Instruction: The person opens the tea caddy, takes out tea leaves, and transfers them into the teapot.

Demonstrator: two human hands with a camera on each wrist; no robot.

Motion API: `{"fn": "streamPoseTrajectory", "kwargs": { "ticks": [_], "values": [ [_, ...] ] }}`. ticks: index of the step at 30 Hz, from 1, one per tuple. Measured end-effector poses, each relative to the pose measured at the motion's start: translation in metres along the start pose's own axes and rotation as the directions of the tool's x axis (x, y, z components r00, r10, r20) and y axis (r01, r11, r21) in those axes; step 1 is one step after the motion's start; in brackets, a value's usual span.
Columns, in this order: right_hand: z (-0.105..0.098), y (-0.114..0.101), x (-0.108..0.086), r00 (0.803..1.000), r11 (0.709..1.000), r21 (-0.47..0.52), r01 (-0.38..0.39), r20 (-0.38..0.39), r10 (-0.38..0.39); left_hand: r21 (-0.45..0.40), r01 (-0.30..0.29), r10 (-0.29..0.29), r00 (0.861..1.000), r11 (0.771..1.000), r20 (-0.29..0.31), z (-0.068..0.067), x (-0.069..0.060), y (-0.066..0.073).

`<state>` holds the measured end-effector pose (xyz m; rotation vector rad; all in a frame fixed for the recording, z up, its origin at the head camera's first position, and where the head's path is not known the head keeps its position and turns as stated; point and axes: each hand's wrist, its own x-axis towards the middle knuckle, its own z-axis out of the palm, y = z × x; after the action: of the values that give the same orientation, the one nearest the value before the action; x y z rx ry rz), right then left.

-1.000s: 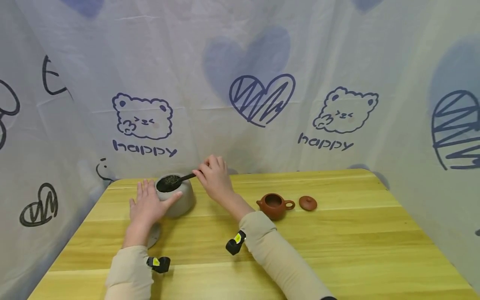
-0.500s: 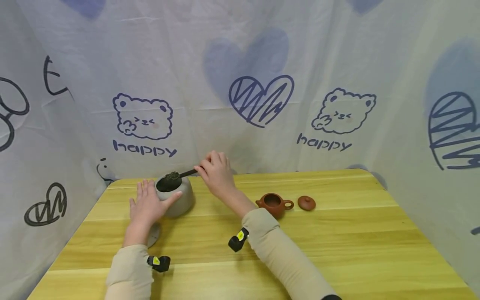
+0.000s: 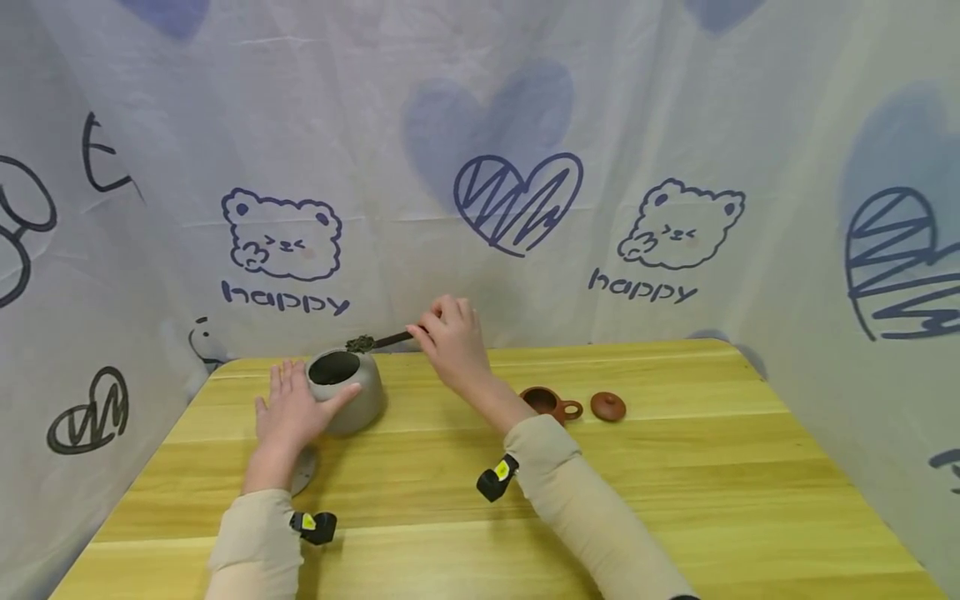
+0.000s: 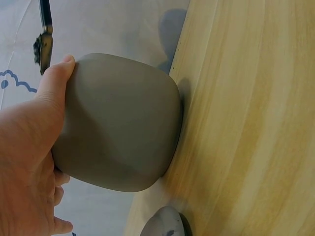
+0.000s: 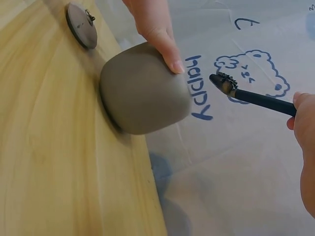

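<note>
The grey jar (image 3: 363, 410) was gripped by the left hand (image 3: 294, 410), thumb and fingers set about its side; the dark scoop (image 3: 393, 339) was pinched by the right hand (image 3: 456, 350), its leaves (image 3: 361, 343) held clear of the jar's mouth at one o'clock. Progress, as judged: jar and teapot (image 3: 558, 410) (three o'clock of jar) were uncovered, one load was lifted, tipping-out was not yet done. "happy" was read twice on the curtain (image 3: 397, 125); no brand was found.

Head view looks forward and down across the wooden counter (image 3: 675, 492); both wrist views, tipped sideways, share the grey jar (image 4: 120, 125), the left view nearer.
</note>
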<state>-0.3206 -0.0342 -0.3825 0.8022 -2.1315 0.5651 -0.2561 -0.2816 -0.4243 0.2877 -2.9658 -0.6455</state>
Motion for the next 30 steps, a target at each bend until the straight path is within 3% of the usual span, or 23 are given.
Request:
{"fn": "streamPoseTrajectory", "kwargs": {
  "ticks": [14, 30],
  "values": [
    [-0.044, 0.031, -0.011, 0.999, 0.998, -0.055, 0.043, -0.02, -0.044, -0.019, -0.008, 0.008, 1.0, 1.0, -0.001, 0.002, -0.001, -0.001],
    [-0.088, 0.058, -0.035, 0.997, 0.998, 0.0, 0.055, -0.054, -0.055, -0.024, -0.016, 0.016, 1.0, 1.0, 0.003, 0.0, -0.002, -0.001]
  ]
}}
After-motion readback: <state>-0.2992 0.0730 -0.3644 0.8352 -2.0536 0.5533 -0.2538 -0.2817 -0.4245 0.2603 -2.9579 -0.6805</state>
